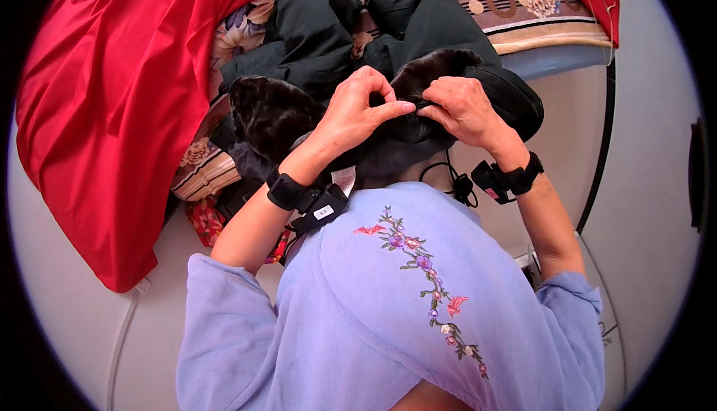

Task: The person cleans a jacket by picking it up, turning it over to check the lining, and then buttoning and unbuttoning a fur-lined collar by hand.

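A dark green-black padded garment [319, 24] with dark brown fur lining [274, 114] lies before me, bunched up at the front. My left hand [358, 105] reaches over its middle, thumb and forefinger pinched on a thin black edge of the garment. Just to the right, my right hand [462, 111] grips the same edge between thumb and bent fingers. The fingertips of both hands almost meet, and the fingers partly hide the bit they hold. Below my left wrist a white label [343, 179] bearing small print sticks out of the garment.
Under the garment is a bed with a patterned cover [515, 7]. A red cloth [117, 103] hangs over its left side. Black straps with small boxes [322, 209] sit on both wrists; a black cable [464, 187] dangles near the right one. Red flowered fabric [206, 223] lies lower left.
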Motion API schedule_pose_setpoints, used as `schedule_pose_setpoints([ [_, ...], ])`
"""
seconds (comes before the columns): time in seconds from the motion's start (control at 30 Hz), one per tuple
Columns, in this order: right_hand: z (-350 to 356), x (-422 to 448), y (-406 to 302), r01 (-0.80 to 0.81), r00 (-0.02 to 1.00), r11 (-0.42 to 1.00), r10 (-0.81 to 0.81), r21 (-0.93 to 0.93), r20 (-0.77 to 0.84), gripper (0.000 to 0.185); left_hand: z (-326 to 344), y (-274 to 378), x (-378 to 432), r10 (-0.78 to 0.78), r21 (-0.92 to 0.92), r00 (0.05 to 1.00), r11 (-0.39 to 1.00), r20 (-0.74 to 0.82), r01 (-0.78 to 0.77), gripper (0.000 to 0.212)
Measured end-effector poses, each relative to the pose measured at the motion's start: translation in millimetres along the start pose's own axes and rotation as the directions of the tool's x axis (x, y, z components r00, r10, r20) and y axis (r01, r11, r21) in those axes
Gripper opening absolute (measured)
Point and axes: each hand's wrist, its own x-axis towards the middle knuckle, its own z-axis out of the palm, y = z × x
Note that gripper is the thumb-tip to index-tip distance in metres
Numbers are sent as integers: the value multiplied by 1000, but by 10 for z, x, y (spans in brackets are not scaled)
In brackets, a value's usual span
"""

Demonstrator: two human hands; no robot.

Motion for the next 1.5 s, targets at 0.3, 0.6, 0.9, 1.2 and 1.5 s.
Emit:
schedule_pose_setpoints([
  [0.3, 6, 77, 35, -36, 999, 999, 37, 30, -28, 21, 18, -84, 85, 41, -133, 987, 989, -158, -63, 16],
  [0.6, 17, 103, 46, -54, 997, 997, 57, 61, -59, 22, 20, -34, 45, 398, 192, 869, 915, -293, -354, 14],
  [0.9, 45, 119, 70, -70, 994, 995, 76, 69, -82, 23, -12, -16, 73, 123, -109, 979, 984, -160, -142, 12],
  [1.2, 25, 163, 84, -83, 996, 994, 85, 66, -38, 23, -52, -70, 115, 266, 71, 963, 962, -46, -262, 16],
  [1.5, 47, 151, 81, -92, 993, 992, 97, 82, -67, 23, -261, 206, 192, 585, 379, 775, 679, 239, -629, 26],
])
